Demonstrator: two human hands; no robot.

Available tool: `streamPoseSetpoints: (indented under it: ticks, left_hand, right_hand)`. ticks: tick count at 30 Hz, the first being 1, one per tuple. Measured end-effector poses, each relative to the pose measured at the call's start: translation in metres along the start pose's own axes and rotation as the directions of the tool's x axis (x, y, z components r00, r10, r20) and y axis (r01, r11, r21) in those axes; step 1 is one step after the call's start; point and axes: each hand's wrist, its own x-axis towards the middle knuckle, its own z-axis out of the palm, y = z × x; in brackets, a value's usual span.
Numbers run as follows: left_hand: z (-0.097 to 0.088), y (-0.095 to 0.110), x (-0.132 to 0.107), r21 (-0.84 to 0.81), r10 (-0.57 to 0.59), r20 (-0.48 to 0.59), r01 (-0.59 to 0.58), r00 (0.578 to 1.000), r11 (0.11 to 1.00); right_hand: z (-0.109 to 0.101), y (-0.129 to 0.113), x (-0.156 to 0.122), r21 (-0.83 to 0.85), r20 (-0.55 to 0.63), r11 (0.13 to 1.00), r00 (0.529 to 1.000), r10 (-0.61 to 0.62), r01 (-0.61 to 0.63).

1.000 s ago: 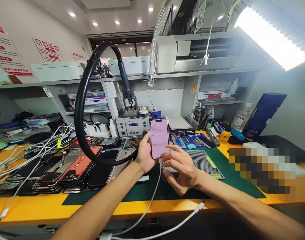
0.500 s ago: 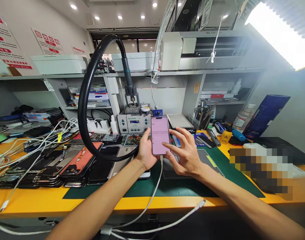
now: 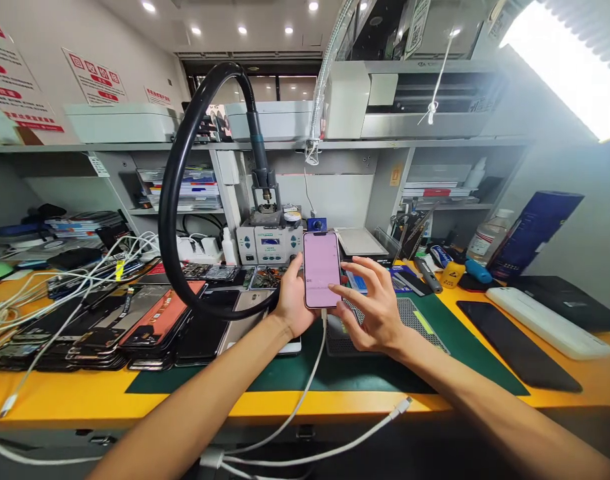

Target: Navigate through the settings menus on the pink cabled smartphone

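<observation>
My left hand [image 3: 291, 303] is closed around a smartphone [image 3: 321, 269], holding it upright above the green mat [image 3: 455, 360]; its pale pink screen is lit. A white cable [image 3: 305, 393] hangs from the phone's bottom edge toward me. My right hand [image 3: 372, 307] is beside the phone with fingers apart, and a fingertip touches the lower part of the screen. It holds nothing.
Several phones and screens [image 3: 129, 327] lie in rows on the yellow bench at the left, with white cables over them. A black hose [image 3: 172, 200] loops up from a rework station [image 3: 269, 243]. A dark phone [image 3: 517, 343] and a white keyboard [image 3: 547, 323] lie at the right.
My right hand rose from below the phone to its screen and now taps lower on it. The text on the screen has changed. The camera view tilted slightly.
</observation>
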Motion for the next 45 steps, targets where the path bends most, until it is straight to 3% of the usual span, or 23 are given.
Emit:
streamPoseSetpoints:
  ticks: [12, 18, 25, 30, 41, 45]
  left_hand:
    - [0.0045, 0.0, -0.0021, -0.022, 0.005, -0.004, -0.005, 1.0, 1.0]
    - [0.0023, -0.0011, -0.0012, -0.035, 0.024, 0.007, -0.024, 1.0, 0.999]
    - [0.0031, -0.002, -0.0019, -0.028, 0.027, 0.003, -0.027, 1.0, 0.999]
    - [0.0044, -0.0012, -0.0021, -0.041, 0.027, -0.031, -0.029, 0.999, 0.999]
    - [0.006, -0.0011, -0.002, -0.009, 0.028, -0.084, -0.029, 0.996, 1.0]
    - [0.0021, -0.0001, -0.002, 0.004, 0.013, -0.001, -0.013, 1.0, 1.0]
  right_hand:
    - [0.0007, 0.0018, -0.0008, 0.003, -0.024, 0.999, 0.999, 0.041, -0.041]
    - [0.0016, 0.0022, 0.0004, -0.054, 0.048, 0.992, 0.992, 0.116, -0.113]
    - [-0.0053, -0.0039, 0.0041, 0.076, -0.021, 0.997, 1.0, -0.016, 0.018]
    - [-0.0046, -0.0036, 0.0045, 0.067, -0.02, 0.998, 1.0, 0.013, -0.012]
    - [-0.0033, -0.0019, 0.0014, 0.074, 0.106, 0.997, 0.994, -0.038, 0.03]
    - [-0.0063, 0.0043, 0.0021, -0.01, -0.022, 1.0, 1.0, -0.003, 0.002]
